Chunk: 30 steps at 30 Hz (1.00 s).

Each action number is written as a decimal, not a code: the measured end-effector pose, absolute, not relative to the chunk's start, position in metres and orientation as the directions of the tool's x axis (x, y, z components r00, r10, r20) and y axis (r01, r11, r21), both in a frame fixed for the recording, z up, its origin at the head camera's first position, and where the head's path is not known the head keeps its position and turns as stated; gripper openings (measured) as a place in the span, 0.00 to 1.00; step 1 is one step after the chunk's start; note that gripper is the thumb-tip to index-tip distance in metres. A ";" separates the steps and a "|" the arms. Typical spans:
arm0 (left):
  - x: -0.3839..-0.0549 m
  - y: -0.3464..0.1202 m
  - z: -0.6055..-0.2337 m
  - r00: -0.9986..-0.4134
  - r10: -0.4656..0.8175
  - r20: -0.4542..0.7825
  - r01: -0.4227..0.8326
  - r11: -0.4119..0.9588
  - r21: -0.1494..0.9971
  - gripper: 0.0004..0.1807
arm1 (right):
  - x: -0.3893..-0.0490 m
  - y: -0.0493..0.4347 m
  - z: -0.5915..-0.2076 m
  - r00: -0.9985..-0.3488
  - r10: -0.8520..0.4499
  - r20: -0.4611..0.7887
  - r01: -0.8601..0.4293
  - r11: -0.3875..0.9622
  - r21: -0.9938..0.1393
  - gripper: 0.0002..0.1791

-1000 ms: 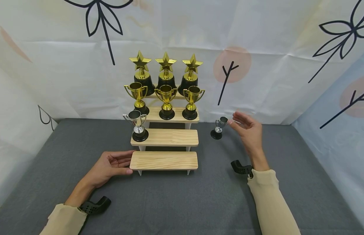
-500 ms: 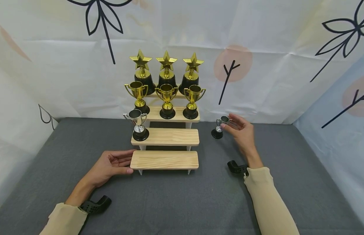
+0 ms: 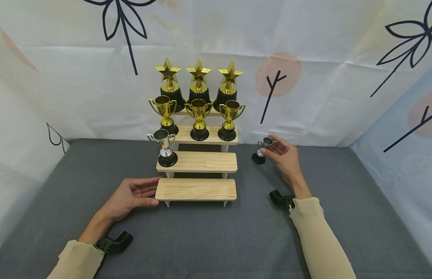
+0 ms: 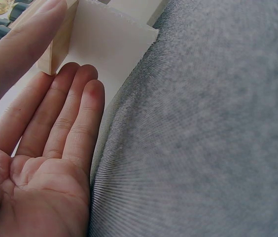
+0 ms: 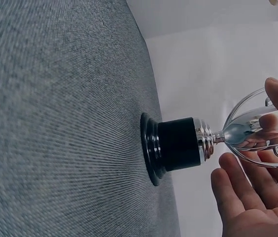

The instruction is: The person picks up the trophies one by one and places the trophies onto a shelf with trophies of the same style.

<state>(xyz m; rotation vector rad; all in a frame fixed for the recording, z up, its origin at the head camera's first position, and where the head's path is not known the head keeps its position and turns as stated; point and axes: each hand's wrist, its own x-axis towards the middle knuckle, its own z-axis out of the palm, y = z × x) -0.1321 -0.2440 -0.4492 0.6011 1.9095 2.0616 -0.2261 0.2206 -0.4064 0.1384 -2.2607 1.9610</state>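
A small silver trophy cup on a black base stands upright on the grey table, right of a stepped wooden stand. My right hand holds it by the bowl, thumb on the near side and fingers behind. In the right wrist view the black base meets the cloth and the fingers lie along the cup's handle. My left hand rests at the left end of the lowest step, fingers extended; the left wrist view shows the fingertips at the stand's white side support. Another silver trophy cup stands left on the second step.
Three gold trophy cups stand on the third step, and three gold star trophies on the top one. A pale printed cloth hangs behind the grey table and along its sides.
My right hand has moved left to the silver trophy cup and its thumb and fingers have closed around the bowl. The left hand has stayed at the stand.
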 end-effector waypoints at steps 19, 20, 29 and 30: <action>-0.132 -0.243 -0.448 -0.883 0.456 0.108 0.082 -0.076 0.994 0.40 | -0.225 0.218 -0.409 -0.981 0.031 0.190 -0.187 0.071 -0.980 0.29; -0.132 -0.243 -0.448 -0.883 0.457 0.109 0.083 -0.077 0.994 0.40 | -0.225 0.217 -0.409 -0.981 0.033 0.192 -0.189 0.066 -0.980 0.28; -0.133 -0.245 -0.450 -0.883 0.457 0.112 0.089 -0.071 0.994 0.39 | -0.225 0.217 -0.410 -0.979 0.043 0.197 -0.196 0.023 -0.980 0.27; -0.133 -0.245 -0.450 -0.883 0.456 0.111 0.088 -0.071 0.994 0.39 | -0.225 0.217 -0.410 -0.979 0.043 0.197 -0.197 0.019 -0.980 0.27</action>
